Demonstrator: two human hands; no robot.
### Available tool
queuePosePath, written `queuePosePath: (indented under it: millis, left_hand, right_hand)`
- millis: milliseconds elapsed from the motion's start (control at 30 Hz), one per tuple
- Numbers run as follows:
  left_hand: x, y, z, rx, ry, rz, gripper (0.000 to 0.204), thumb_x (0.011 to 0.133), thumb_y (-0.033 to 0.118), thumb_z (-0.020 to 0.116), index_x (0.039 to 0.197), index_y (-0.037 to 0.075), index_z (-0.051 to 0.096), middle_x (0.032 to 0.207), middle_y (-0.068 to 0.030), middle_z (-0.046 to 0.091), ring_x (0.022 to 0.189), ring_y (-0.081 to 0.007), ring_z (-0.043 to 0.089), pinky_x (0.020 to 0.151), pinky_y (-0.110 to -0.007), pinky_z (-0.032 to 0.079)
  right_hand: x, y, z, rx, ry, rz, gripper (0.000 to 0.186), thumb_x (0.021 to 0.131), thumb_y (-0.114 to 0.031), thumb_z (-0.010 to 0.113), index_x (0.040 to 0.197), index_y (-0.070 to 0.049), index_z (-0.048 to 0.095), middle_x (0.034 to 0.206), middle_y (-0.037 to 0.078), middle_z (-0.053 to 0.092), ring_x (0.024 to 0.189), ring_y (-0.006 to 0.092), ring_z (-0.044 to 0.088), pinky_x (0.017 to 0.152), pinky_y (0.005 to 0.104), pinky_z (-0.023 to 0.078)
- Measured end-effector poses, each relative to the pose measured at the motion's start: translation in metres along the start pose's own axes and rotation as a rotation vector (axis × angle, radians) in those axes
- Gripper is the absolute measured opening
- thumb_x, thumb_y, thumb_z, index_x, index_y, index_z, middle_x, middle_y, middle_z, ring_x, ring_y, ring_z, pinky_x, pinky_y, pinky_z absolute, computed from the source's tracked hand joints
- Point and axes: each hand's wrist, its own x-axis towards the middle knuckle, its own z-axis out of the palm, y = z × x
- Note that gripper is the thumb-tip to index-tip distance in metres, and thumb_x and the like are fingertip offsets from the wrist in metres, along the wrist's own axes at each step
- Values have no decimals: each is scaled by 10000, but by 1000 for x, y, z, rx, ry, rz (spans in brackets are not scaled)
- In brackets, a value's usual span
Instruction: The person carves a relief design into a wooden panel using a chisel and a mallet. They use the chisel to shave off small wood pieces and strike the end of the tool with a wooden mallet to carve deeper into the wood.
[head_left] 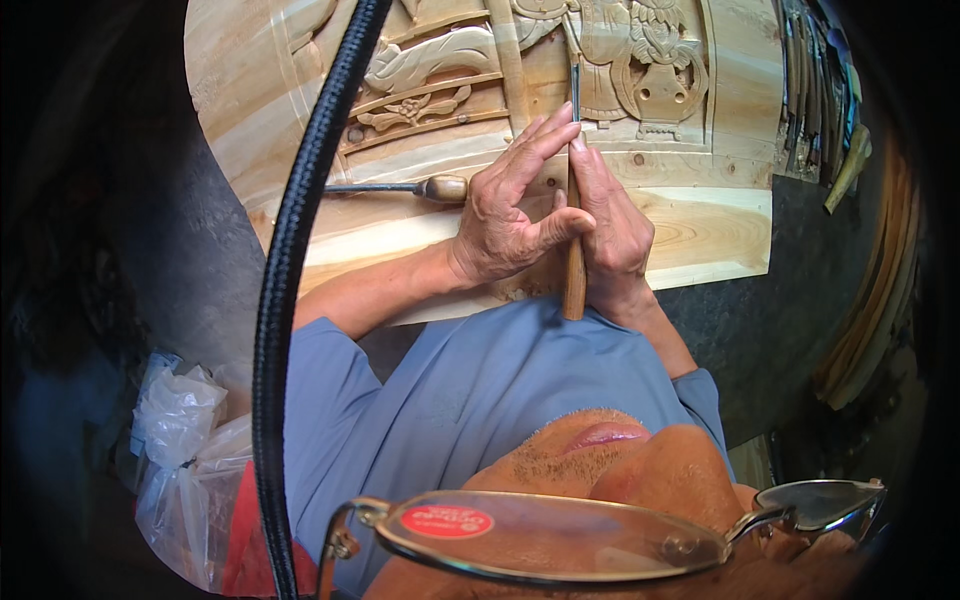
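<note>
A wood carving chisel [574,285] with a brown wooden handle lies between my two hands. Its narrow metal blade points away from me, toward the carved relief on a pale wooden panel [700,235]. My right hand [612,215] grips the chisel from the right, with its fingers along the shaft. From the left, my left hand [510,195] presses its long fingertips against the shaft near the blade, and its thumb crosses the handle. The handle's end reaches back to my blue shirt. A second chisel [443,188] with a rounded wooden handle lies beside my left wrist.
Many carving tools [815,90] lie in a row past the panel's right edge, near a yellowish handle [850,170]. Long curved wooden strips [885,270] stand at the far right. A clear plastic bag [185,430] sits at lower left. A black braided cable [290,260] crosses the view.
</note>
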Motion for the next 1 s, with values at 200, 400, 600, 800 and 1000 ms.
queuePosePath:
  millis: [200,400,600,800,1000]
  left_hand:
    - [-1,2,1,19,19,17,876,927,545,809,1528,-28,530,1608,-271,505,1496,-356,509,1208,-418,439]
    - [-1,3,0,33,14,17,866,926,536,815,1522,-28,538,1604,-269,511,1494,-354,513,1209,-415,439]
    - [-1,2,0,-12,8,13,885,935,545,799,1546,-26,510,1621,-267,493,1500,-353,505,1213,-410,429]
    - [0,2,1,-41,-8,-15,864,971,514,765,1577,-25,466,1652,-268,451,1536,-342,454,1235,-404,393]
    - [1,3,6,-175,33,-81,844,956,529,766,1569,18,494,1647,-235,467,1532,-403,446,1278,-460,346]
  right_hand:
    - [-4,0,-2,-4,-4,-1,484,924,-60,755,1367,98,640,1181,280,744,1105,430,760,869,453,656]
    - [-2,-3,-6,0,-17,4,468,931,-55,752,1358,103,643,1199,256,750,1117,420,758,872,449,659]
    - [7,-9,-14,9,-49,39,471,921,-41,760,1355,104,646,1206,259,749,1110,416,760,861,446,658]
    - [2,0,1,7,23,3,464,924,-30,758,1351,113,645,1201,264,749,1071,429,769,819,447,659]
    - [0,1,8,16,61,6,466,931,-42,758,1350,124,642,1197,265,753,1068,434,770,811,447,661]
